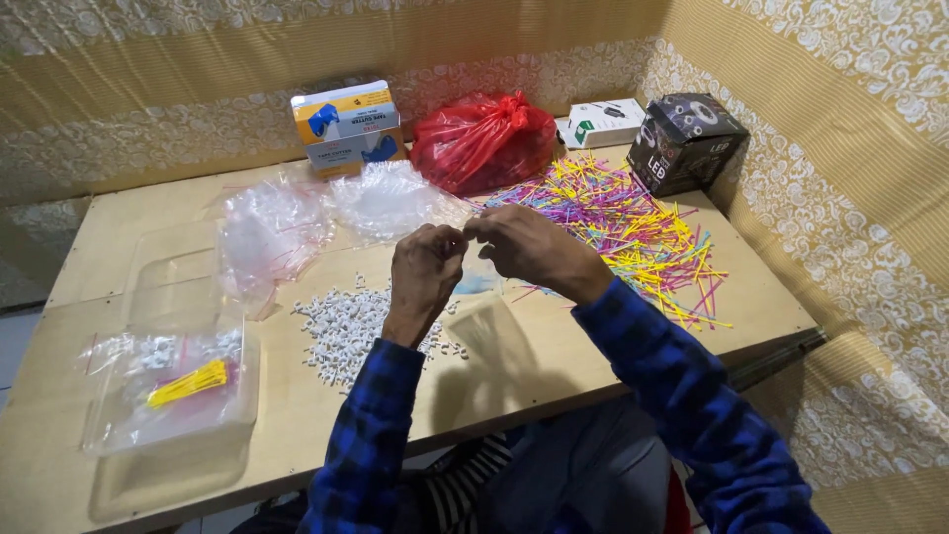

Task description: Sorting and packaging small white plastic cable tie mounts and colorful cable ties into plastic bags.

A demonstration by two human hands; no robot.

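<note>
My left hand [425, 267] and my right hand [529, 247] meet above the middle of the wooden table [554, 361], fingertips pinched together on a small clear plastic bag [479, 282] that hangs below them. Under my left hand lies a pile of small white plastic clips [346, 331]. To the right of my right hand spreads a heap of thin coloured cable ties [633, 222], mostly yellow, pink and purple. What the fingers pinch besides the bag is too small to tell.
A clear plastic tray [173, 396] at the left holds filled bags with yellow ties. Loose clear bags [297, 222] lie behind. At the back stand a yellow-blue box [346, 129], a red plastic bag [484, 138], a white box [601, 121] and a black box [685, 141].
</note>
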